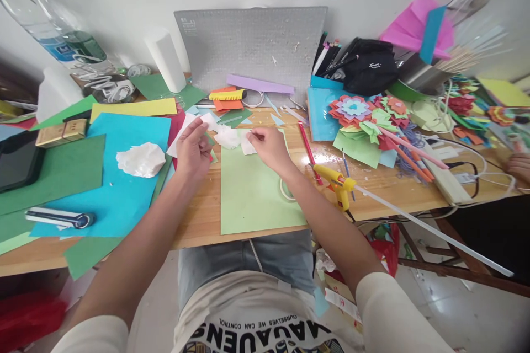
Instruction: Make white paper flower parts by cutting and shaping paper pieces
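Note:
My left hand (194, 148) is closed, its fingers pinched on a piece of thin white paper (179, 137) that shows mostly behind it. My right hand (269, 148) pinches a small white paper piece (248, 146) between thumb and finger. Between the two hands a white paper cutout with a wavy edge (227, 137) shows over the top of a light green sheet (252, 198); whether it joins either held piece I cannot tell. A roll of tape (286, 190) lies on the sheet, partly covered by my right forearm.
Left are blue paper (124, 204), crumpled white plastic (141, 160) and a stapler (60, 217). Right are a red pen (307, 146), a yellow glue gun (337, 181) with a long glue stick, and paper flowers (354, 109). A grey cutting mat (252, 44) leans behind. Another person's hand (519, 166) is far right.

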`<action>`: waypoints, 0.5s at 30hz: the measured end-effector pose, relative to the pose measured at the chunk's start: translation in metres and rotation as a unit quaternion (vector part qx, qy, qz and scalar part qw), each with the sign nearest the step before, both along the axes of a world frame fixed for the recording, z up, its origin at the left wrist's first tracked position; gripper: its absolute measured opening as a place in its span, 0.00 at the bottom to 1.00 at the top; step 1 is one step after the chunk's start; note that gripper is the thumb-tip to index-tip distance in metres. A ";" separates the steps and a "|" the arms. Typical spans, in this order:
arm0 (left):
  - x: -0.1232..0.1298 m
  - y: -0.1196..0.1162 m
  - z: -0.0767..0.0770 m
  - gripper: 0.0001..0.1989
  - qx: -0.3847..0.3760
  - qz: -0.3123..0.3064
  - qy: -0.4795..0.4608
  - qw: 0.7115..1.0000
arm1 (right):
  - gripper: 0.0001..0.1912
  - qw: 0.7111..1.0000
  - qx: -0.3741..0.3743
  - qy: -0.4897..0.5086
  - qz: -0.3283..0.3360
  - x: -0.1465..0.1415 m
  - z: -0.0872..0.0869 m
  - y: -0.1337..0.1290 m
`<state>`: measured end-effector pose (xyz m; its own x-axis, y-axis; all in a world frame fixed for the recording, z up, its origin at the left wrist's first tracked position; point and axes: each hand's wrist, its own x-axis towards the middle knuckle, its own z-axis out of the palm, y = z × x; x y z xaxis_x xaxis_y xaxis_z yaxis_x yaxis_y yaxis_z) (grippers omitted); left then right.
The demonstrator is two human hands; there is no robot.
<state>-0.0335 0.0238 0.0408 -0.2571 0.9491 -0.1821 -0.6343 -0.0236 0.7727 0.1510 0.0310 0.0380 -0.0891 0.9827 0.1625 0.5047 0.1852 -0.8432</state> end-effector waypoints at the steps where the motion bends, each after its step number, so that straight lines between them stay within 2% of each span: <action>1: -0.003 0.002 -0.001 0.17 -0.002 0.007 -0.001 1.000 | 0.16 0.998 0.009 -0.057 0.017 -0.003 0.004 0.007; 4: -0.006 0.006 -0.004 0.16 -0.008 0.011 -0.002 1.000 | 0.14 0.985 0.006 -0.169 0.042 -0.020 0.010 0.026; 8: -0.004 0.005 -0.006 0.15 -0.006 0.005 0.008 1.000 | 0.10 0.974 0.008 -0.225 0.024 -0.039 0.005 0.045; 12: 0.001 0.001 -0.005 0.16 -0.018 -0.011 0.013 1.000 | 0.11 0.982 0.042 -0.178 -0.038 -0.032 0.002 0.047; 15: 0.008 -0.006 -0.005 0.16 -0.020 -0.056 0.025 0.998 | 0.10 0.995 0.059 -0.073 -0.039 -0.022 0.006 0.037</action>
<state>-0.0254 0.0182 0.0358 -0.1596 0.9647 -0.2094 -0.5911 0.0765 0.8029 0.1288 0.0677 0.0441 -0.0438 0.9626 0.2673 0.6371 0.2330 -0.7347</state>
